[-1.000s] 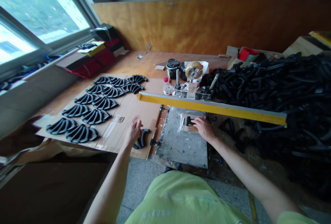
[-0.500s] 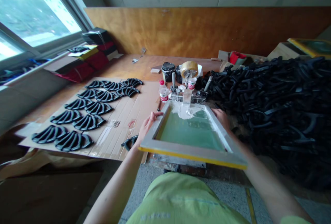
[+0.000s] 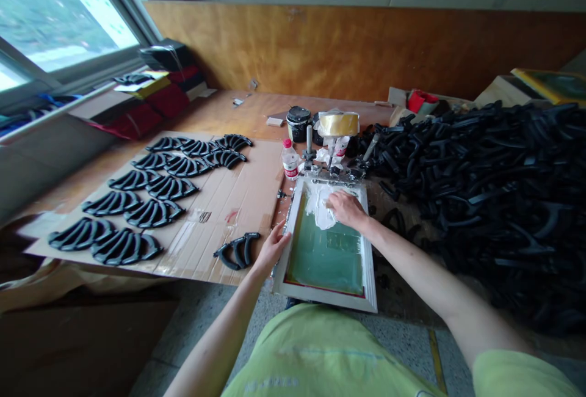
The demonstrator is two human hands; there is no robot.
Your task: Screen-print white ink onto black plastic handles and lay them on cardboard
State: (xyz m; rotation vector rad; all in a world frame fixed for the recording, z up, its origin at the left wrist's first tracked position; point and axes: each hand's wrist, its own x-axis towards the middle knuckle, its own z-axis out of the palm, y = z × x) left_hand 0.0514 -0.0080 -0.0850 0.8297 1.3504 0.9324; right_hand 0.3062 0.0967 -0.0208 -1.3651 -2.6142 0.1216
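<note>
A screen-printing frame [image 3: 370,262] with green mesh lies flat in front of me, clamped at its far end. White ink [image 3: 320,204] is pooled on the far part of the mesh. My left hand [image 3: 273,247] grips the frame's left edge, thumb near the top side. My right hand [image 3: 347,207] is closed over the ink, pinching a small pale scraper that its fingers mostly hide. Beside my left hand, one black fan-shaped plastic part [image 3: 237,251] lies on the cardboard sheet [image 3: 249,195].
Several black fan-shaped parts [image 3: 155,214] lie in rows on the cardboard at left. A large heap of black parts [image 3: 494,201] fills the right side. Behind the frame stand a red-capped bottle [image 3: 290,160], an ink tub [image 3: 298,125], a tape roll [image 3: 339,123] and the metal clamp [image 3: 332,176].
The frame has come down from a tilted position to lie flat. My right hand has left its right side and closed on the scraper. My left hand has slid nearer along the left edge.
</note>
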